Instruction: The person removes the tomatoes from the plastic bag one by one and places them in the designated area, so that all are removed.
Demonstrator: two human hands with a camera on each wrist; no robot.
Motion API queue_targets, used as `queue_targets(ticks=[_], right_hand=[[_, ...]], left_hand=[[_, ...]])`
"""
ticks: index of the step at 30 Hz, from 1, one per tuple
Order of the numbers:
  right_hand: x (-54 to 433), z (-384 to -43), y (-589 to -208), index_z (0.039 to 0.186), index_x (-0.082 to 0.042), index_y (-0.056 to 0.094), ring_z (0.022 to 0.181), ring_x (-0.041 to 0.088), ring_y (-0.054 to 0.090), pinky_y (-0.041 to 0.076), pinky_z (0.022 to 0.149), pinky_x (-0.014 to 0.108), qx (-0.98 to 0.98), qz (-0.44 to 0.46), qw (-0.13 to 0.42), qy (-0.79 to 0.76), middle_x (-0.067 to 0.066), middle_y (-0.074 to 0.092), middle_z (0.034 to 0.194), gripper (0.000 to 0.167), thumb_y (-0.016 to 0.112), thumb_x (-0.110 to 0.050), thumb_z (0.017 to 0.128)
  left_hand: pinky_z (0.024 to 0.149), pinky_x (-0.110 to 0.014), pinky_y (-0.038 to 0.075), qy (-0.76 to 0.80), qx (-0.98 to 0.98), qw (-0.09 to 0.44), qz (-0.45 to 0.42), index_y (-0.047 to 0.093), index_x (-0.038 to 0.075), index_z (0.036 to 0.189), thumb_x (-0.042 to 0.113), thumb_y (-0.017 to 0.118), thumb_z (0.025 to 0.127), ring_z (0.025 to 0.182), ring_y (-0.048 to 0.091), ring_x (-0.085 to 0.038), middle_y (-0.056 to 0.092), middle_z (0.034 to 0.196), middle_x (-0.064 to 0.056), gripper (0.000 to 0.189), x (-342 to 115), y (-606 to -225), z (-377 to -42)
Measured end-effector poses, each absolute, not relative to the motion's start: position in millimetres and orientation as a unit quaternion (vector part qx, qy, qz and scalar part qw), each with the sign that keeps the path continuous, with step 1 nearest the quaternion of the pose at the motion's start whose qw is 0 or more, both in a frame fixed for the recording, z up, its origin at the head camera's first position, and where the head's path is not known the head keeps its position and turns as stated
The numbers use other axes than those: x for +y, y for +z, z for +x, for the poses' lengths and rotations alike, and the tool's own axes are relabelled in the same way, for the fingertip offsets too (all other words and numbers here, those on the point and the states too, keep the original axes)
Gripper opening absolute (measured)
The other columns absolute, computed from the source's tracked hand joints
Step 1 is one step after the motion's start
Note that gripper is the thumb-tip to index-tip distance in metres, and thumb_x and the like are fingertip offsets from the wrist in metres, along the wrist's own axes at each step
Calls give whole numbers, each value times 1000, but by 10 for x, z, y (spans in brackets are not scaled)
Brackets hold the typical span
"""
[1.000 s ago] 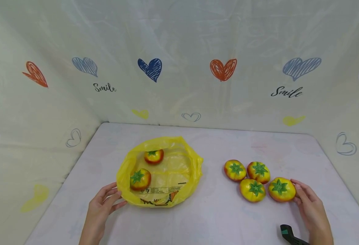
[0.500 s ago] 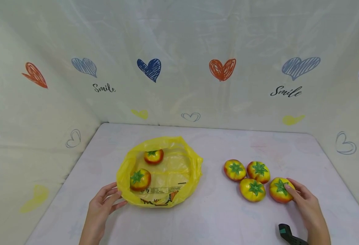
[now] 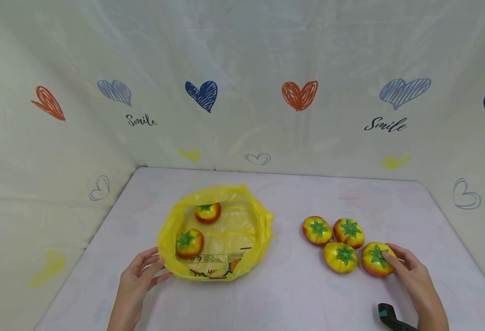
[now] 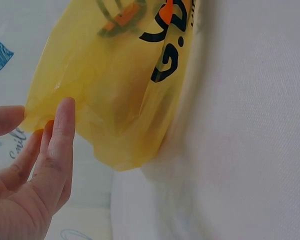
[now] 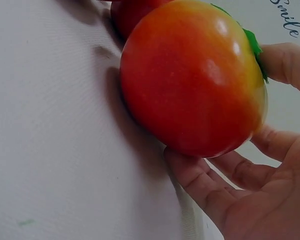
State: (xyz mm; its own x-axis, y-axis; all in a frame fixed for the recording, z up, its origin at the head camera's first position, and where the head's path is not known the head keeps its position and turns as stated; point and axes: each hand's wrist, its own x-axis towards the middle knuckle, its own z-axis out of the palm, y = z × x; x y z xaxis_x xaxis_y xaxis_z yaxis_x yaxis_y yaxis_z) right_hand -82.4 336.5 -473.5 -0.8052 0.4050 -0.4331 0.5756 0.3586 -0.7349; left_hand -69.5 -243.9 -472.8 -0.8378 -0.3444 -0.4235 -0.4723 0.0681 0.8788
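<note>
A yellow plastic bag (image 3: 263, 248) stands wide-mouthed on the table, with two red-yellow tomatoes, the front one (image 3: 189, 243) and the rear one (image 3: 208, 213), inside. My left hand (image 3: 136, 280) holds the bag's left rim between thumb and fingers; in the left wrist view some fingertips show through the film. To the right, my right hand (image 3: 414, 278) grips a tomato (image 3: 376, 262) with a green star-shaped calyx. The thumb lies on its top and the fingers curl round its right side and underneath, as the right wrist view shows. That tomato sits very low at the table.
Three more tomatoes lie close together left of the gripped one: one at the left (image 3: 317, 231), one behind (image 3: 349, 232), one in front (image 3: 340, 257). A black curved piece (image 3: 391, 318) shows by the right wrist. A curtain with printed hearts (image 3: 242, 128) surrounds the white table (image 3: 284, 294).
My right thumb has moved from the tomato's side onto its top, and the tomato has shifted slightly and tilted. The left hand and bag have stayed in place.
</note>
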Motion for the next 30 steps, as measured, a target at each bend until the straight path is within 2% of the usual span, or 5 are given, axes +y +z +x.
queue_targets(ticks=[8,11,13,21,30], right_hand=[[3377,-817,-4700,146,-3,21,133,42,21,25,109,61,816,296,111,-484,26,19,149,87,42,-64,88],[3412,-835,-4753,147,-4,21,134,42,19,25,108,61,817,299,113,-480,26,18,150,88,41,-65,87],[3410,-839,-4747,147,-3,20,134,43,19,25,108,61,817,298,115,-480,26,18,150,88,40,-65,87],[3326,-802,-4599,147,-1,19,135,43,17,23,109,60,813,299,124,-484,27,15,150,87,38,-64,89],[3327,-786,-4576,147,-1,18,133,42,20,23,109,61,812,293,140,-486,27,18,150,90,38,-66,87]], left_hand=[[77,-29,58,616,730,59,-291,41,17,136,43,65,85,93,63,-12,50,121,-5,62,-2288,-4423,-628],[79,-33,58,622,727,52,-284,41,16,137,44,66,83,96,62,-16,48,125,-8,65,-2360,-4572,-656],[78,-31,58,623,726,51,-288,42,19,135,47,67,81,93,63,-11,49,121,-4,66,-2392,-4635,-668],[74,-31,59,631,729,41,-260,41,7,136,35,65,87,88,62,-12,49,119,-12,62,-2220,-4249,-569],[73,-32,59,632,727,29,-266,43,10,135,38,68,83,91,63,-16,49,120,-11,64,-2329,-4517,-616]])
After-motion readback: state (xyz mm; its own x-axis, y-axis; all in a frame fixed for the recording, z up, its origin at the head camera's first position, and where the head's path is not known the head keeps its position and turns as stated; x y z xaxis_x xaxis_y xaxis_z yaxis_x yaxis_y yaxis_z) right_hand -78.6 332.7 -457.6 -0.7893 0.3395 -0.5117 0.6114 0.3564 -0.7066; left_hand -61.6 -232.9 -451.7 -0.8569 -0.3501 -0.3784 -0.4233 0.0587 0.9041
